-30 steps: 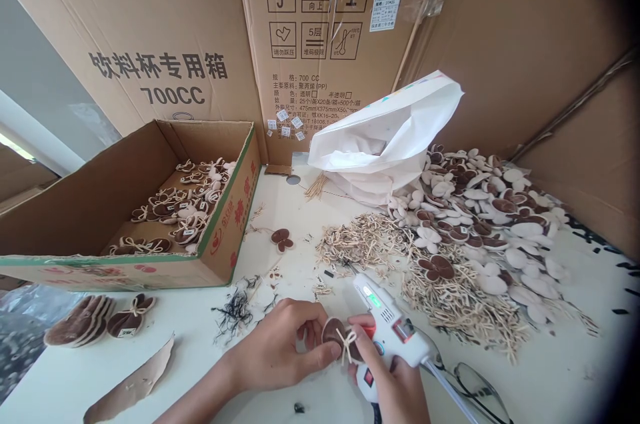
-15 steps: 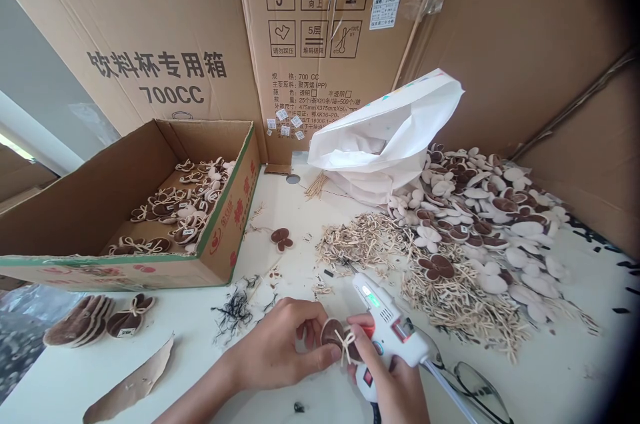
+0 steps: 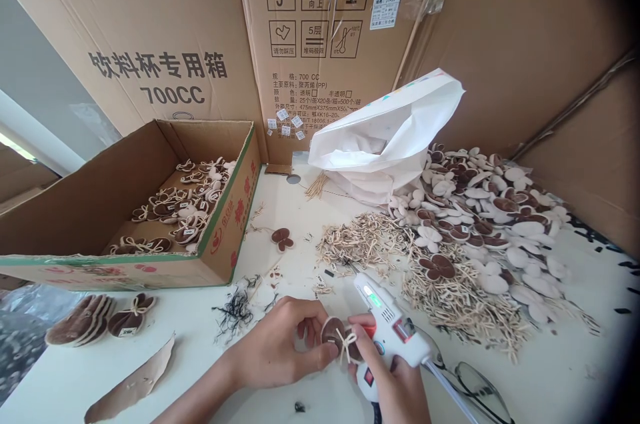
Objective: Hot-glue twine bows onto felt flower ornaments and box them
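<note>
A brown felt piece with pale edging [image 3: 332, 332] is pinched between the thumb and fingers of my left hand [image 3: 285, 344]. A cream cord bow [image 3: 346, 342] lies across its middle. My right hand [image 3: 395, 377] is wrapped round a white glue gun [image 3: 390, 317], whose nozzle points up and away to the left. The right thumb or forefinger also touches the felt piece's right side. A green light shows on the gun's body. Part of the felt piece is hidden behind my fingers.
An open cardboard box [image 3: 220, 271] holds several finished bow pieces. More felt pieces [image 3: 80, 321] stand stacked front left. Heaps of cut cords [image 3: 465, 304] and felt shapes [image 3: 480, 191] lie right, beside a white bag [image 3: 385, 144]. Glasses [image 3: 475, 381] rest near the gun's cable.
Almost nothing differs. Both hands keep the felt piece and the glue gun in the same place, and the whole view shifts very slightly.
</note>
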Tool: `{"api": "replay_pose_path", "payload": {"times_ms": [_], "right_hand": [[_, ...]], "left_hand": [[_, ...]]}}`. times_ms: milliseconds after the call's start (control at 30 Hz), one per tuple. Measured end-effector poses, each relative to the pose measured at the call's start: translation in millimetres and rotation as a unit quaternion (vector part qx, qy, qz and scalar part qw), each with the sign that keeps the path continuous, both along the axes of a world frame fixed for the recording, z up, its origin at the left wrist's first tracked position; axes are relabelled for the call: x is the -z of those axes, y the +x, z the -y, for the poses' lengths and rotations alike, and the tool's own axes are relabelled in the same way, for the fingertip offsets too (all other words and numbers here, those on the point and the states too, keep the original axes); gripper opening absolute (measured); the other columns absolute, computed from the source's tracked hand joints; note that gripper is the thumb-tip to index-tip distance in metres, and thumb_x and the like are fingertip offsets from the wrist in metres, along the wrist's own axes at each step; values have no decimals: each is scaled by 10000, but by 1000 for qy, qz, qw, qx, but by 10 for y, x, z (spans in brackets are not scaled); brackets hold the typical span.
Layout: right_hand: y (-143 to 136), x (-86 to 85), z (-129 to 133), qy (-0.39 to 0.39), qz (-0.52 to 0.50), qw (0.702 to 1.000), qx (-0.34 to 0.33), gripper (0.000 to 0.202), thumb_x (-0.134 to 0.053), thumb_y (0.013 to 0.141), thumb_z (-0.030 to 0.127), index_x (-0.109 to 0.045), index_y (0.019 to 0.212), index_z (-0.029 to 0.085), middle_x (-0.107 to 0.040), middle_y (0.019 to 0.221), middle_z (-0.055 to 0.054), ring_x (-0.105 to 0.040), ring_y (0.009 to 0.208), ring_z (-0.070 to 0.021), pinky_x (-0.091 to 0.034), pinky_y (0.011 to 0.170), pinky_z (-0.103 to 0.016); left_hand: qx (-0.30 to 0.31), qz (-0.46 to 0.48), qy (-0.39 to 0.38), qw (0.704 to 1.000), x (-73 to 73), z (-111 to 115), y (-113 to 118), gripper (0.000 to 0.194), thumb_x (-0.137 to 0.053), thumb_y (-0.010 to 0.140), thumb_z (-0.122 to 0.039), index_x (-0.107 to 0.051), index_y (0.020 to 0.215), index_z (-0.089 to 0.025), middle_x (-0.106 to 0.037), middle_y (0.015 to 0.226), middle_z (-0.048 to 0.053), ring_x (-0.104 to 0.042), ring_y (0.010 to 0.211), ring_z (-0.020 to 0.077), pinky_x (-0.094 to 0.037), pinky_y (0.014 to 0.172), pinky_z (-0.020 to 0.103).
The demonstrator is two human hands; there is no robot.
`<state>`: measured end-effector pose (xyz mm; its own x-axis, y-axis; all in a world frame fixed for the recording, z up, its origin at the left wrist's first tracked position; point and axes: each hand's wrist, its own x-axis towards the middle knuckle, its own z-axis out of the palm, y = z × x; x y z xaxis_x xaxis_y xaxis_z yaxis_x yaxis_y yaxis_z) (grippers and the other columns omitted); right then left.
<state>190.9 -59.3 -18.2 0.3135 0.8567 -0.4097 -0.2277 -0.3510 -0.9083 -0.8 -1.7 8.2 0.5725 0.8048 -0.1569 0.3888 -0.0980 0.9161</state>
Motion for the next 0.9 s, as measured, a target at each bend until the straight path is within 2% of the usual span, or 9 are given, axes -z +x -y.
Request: {"api": "replay_pose_path", "payload": {"times_ms": [200,300,467,633,900], "right_hand": [[-15,26,0,7,5,1000,15,545,-936,706,672,-802,929,192,-708,618,-18,-525,502,-157,-487,498,-287],[-11,33,3,7,1,1000,7,557,-936,711,676,-802,943,188,-705,617,-17,-550,512,-166,-505,505,-288],[-1,38,6,10,-2,1000,-2,561,-932,729,679,-795,955,184,-709,627,-18,-554,518,-165,-496,512,-285],[-18,24,2,11,-8,1000,24,535,-950,714,648,-798,933,184,-718,649,-22,-525,511,-155,-507,510,-297],[-18,32,-12,15,-18,999,23,530,-955,714,640,-798,931,183,-717,648,-14,-511,506,-140,-475,495,-273]], "left_hand": [[-1,12,1,1000,0,-4,8,34,-723,872,-215,-695,872,-196,-649,782,-15,-559,741,153,-431,713,268],[-3,13,3,1000,-3,-7,9,26,-719,859,-196,-694,869,-196,-643,780,-18,-559,745,152,-433,720,267],[-1,16,0,1000,10,0,0,28,-720,874,-216,-708,880,-191,-646,779,-16,-555,736,152,-437,719,272],[3,19,-6,1000,28,0,-11,93,-721,916,-275,-727,902,-183,-663,793,1,-558,746,160,-438,711,276],[-4,27,-23,999,33,-14,5,120,-717,940,-276,-729,881,-172,-673,765,-10,-537,711,138,-423,693,258]]}}
